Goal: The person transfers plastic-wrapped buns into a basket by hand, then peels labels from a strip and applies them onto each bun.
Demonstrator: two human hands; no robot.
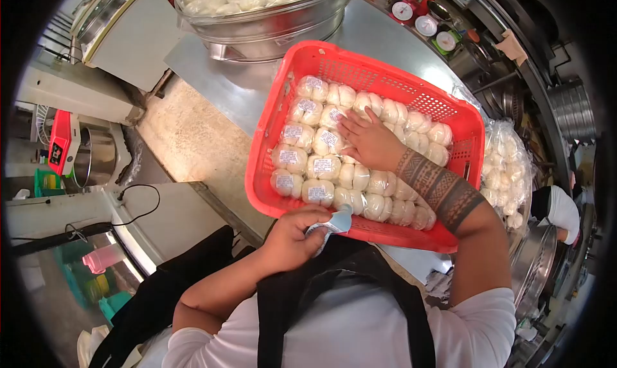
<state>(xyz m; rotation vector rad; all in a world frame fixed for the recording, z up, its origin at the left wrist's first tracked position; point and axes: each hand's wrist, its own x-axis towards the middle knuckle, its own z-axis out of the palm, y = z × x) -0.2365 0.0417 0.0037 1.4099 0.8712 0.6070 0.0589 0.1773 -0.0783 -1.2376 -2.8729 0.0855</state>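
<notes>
A red plastic basket (472,165) holds rows of clear-wrapped white buns (350,197). White printed labels (323,165) sit on the packs in the two leftmost columns. My right hand (375,144) lies over the packs, fingers stretched out, its fingertips touching a pack in the second column near a label. What lies under the palm is hidden. By the basket's near rim, my left hand (297,238) is closed around a light-blue strip of label backing paper (339,221), whose end curls out past the thumb.
The basket rests on a steel table (379,37). Behind it stands a round metal steamer tray (270,30) heaped with bagged buns. More bagged buns (504,165) are at the right. Dial scales (425,25) line the back. Another person's white sleeve (562,210) shows far right.
</notes>
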